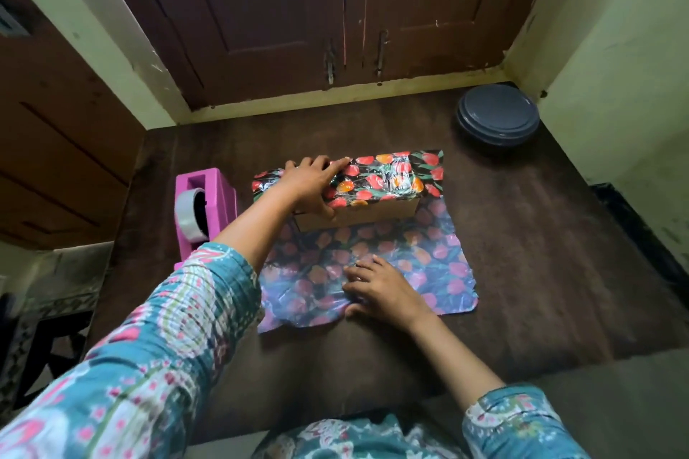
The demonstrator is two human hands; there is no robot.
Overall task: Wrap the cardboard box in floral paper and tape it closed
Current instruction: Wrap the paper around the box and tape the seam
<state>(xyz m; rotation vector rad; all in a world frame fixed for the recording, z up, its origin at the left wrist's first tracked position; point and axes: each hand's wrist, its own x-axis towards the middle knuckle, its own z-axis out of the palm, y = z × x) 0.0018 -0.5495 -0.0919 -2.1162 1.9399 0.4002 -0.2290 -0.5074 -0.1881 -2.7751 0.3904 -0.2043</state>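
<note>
Wrap half done: far flap of paper (428, 265) lay folded over the top of the box (373, 214), which sat mid-table with its near cardboard face bare; near flap lay flat toward the person. Next move, by my reading, called for lifting that near flap over the bare face and taping from the dispenser (208, 205) just left. Left hand (313, 179) reached out, fingers straight, pressing the folded flap, thumb at the near edge; right hand (380, 291) rested fingers-down on the near flap, no clear pinch.
</note>
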